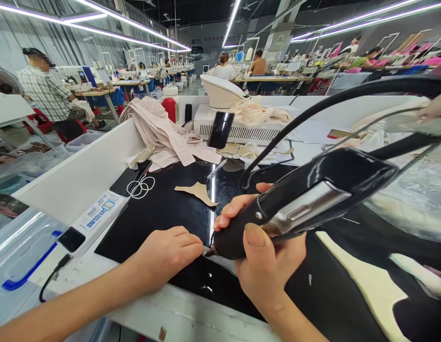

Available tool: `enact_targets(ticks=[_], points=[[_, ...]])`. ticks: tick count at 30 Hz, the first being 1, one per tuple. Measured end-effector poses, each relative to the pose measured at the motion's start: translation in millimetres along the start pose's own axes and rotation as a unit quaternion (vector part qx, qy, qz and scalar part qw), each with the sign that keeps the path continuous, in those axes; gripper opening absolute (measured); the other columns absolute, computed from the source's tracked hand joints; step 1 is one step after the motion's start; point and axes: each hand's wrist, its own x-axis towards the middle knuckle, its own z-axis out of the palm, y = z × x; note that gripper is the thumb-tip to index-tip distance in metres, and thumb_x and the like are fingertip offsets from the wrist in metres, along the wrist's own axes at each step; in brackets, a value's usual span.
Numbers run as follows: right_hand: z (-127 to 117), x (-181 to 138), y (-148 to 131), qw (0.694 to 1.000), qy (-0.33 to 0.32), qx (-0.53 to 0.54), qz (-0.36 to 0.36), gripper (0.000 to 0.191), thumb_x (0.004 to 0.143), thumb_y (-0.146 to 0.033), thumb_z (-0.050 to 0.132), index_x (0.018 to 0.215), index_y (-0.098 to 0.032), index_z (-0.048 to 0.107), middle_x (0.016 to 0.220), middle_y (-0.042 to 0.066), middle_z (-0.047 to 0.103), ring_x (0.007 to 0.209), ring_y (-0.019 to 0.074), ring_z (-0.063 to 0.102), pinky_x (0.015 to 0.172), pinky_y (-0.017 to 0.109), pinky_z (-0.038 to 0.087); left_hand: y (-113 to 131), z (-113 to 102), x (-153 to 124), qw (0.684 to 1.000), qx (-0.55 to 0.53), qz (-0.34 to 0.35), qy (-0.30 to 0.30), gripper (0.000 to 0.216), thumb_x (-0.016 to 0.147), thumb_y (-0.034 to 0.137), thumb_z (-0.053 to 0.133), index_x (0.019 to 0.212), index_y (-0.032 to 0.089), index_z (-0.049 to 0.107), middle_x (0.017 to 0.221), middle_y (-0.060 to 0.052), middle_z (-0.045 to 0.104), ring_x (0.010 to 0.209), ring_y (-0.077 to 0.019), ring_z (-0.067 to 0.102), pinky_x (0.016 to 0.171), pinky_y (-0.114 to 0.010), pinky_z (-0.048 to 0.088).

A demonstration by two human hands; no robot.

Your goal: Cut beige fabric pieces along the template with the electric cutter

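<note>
Black handheld tool is slanting across the right of centre, its dark tapered tip pointing down and left, close to the near edge of a glossy black sheet that is covering much of the white tabletop.

From the left, a clear bin with a blue handle is standing beside the tabletop. A small black device is sitting at the near end of a white box, and a coiled white cable is lying just past the far end. Next, the left hand is resting low over the sheet, fingers bent and drawn together, fingertips just beside the tool's tip; whether they are pinching anything cannot be told. Farther back, pale fabric strips are spilling in a heap, and a beige piece is lying alone on the sheet. A phone is leaning against a white vented case. The right hand is closing firmly around the tool, thumb on the near side, fingers wrapping the far side. A thick black cord is arching above it, while a cream piece is lying farther right.
</note>
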Motion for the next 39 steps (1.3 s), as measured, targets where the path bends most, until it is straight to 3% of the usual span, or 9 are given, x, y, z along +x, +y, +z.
enact_targets(ticks=[16, 31, 36, 39], points=[[2.6, 1.6, -0.6, 1.000, 0.007, 0.010, 0.011, 0.027, 0.085, -0.033, 0.073, 0.102, -0.026, 0.054, 0.081, -0.003, 0.065, 0.059, 0.0139, 0.063, 0.052, 0.029, 0.055, -2.3, -1.0, -2.3, 0.998, 0.020, 0.054, 0.026, 0.023, 0.102, 0.013, 0.042, 0.114, 0.014, 0.061, 0.111, -0.007, 0.071, 0.091, -0.0179, 0.063, 0.073, -0.028, 0.055], [3.4, 5.7, 6.4, 1.000, 0.008, -0.015, 0.010, 0.039, 0.084, -0.039, 0.075, 0.114, -0.027, 0.052, 0.079, -0.004, 0.065, 0.057, 0.0129, 0.062, 0.052, 0.028, 0.056, -2.4, -1.6, -6.5, 0.998, 0.023, 0.048, 0.018, 0.026, 0.100, 0.010, 0.042, 0.119, 0.013, 0.060, 0.110, -0.010, 0.069, 0.097, -0.0204, 0.065, 0.072, -0.028, 0.059], [4.2, 6.2, 5.6, 1.000, 0.001, -0.016, 0.006, 0.035, 0.084, -0.040, 0.074, 0.109, -0.027, 0.053, 0.079, -0.004, 0.065, 0.054, 0.0126, 0.061, 0.049, 0.027, 0.055, -1.8, -3.4, -5.8, 0.997, -0.017, -0.006, 0.080, 0.023, 0.103, 0.017, 0.043, 0.115, 0.015, 0.063, 0.110, -0.010, 0.070, 0.095, -0.0175, 0.067, 0.081, -0.030, 0.060], [3.8, 5.0, 6.6, 1.000, 0.002, -0.009, 0.007, 0.035, 0.085, -0.038, 0.074, 0.110, -0.027, 0.053, 0.080, -0.004, 0.066, 0.055, 0.0123, 0.061, 0.050, 0.027, 0.055, 0.8, -4.8, -4.6, 0.994, -0.012, -0.005, 0.112, 0.022, 0.103, 0.020, 0.045, 0.109, 0.015, 0.065, 0.103, -0.009, 0.071, 0.091, -0.0175, 0.068, 0.079, -0.030, 0.061]])
